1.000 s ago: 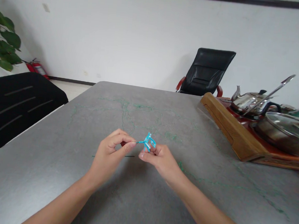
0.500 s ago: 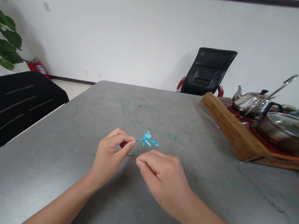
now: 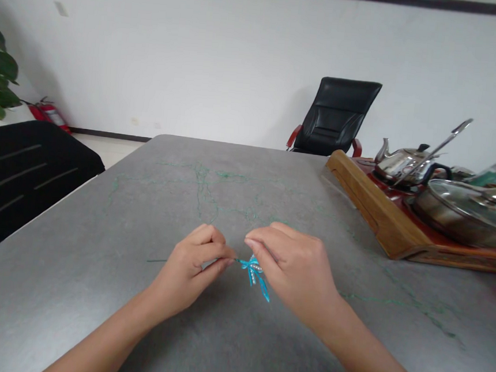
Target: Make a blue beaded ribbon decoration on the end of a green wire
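A small bright blue ornament with looped petals and pale beads point(image 3: 254, 269) hangs over the grey table point(image 3: 91, 288). My left hand point(image 3: 195, 268) is closed in a pinch on the thin stem just left of the petals. A straight dark green length of stem or wire point(image 3: 157, 260) shows past the left side of that hand; its middle is hidden behind the fingers. My right hand point(image 3: 295, 265) is closed, thumb against forefinger, just above and right of the petals. Whatever lies between those fingertips is too small to make out.
Loose green thread point(image 3: 231, 176) trails over the table's far half, with another strand point(image 3: 377, 300) at right. A wooden tray point(image 3: 360, 196) at right bears a steel kettle point(image 3: 406, 164) and a lidded pan point(image 3: 475, 217). Black chairs point(image 3: 341, 116) stand beyond and at left.
The ornament has moved down and right, its petals now drooping below my right hand's fingertips. My right hand has risen and shifted right. The whole view has turned slightly right.
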Tool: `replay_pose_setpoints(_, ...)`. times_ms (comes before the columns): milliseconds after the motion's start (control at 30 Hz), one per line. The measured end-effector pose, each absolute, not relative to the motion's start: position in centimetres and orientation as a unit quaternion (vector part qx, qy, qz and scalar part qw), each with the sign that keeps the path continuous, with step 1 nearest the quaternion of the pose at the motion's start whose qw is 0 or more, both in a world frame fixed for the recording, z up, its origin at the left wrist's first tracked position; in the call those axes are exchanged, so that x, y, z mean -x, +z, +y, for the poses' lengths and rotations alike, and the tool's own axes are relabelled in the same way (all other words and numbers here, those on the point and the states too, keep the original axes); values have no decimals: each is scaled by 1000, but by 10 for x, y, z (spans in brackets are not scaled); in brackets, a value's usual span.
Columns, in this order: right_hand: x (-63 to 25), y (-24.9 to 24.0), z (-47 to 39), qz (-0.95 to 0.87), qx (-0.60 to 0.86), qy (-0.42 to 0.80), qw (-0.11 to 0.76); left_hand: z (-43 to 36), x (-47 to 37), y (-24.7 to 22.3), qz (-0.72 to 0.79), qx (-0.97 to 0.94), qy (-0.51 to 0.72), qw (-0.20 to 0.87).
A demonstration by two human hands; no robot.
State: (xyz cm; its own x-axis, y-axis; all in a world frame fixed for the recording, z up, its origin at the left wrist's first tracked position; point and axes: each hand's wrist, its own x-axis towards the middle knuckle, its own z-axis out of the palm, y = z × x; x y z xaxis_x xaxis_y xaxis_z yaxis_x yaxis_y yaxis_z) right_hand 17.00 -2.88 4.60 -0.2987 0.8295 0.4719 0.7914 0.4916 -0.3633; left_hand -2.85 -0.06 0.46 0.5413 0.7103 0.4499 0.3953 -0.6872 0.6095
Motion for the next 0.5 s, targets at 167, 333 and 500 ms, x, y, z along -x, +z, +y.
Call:
replay_pose_setpoints(167, -175, 41, -14, -749, 525, 140, 379, 1, 30, 8, 296, -836, 347, 307)
replay_pose_setpoints(333, -180, 30, 1, -689, 538, 305, 378, 3, 33, 11, 291, -800, 358, 384)
replay_pose_setpoints(500, -176, 8, 11, -653, 518, 407, 374, 5, 34, 8, 319, -759, 400, 404)
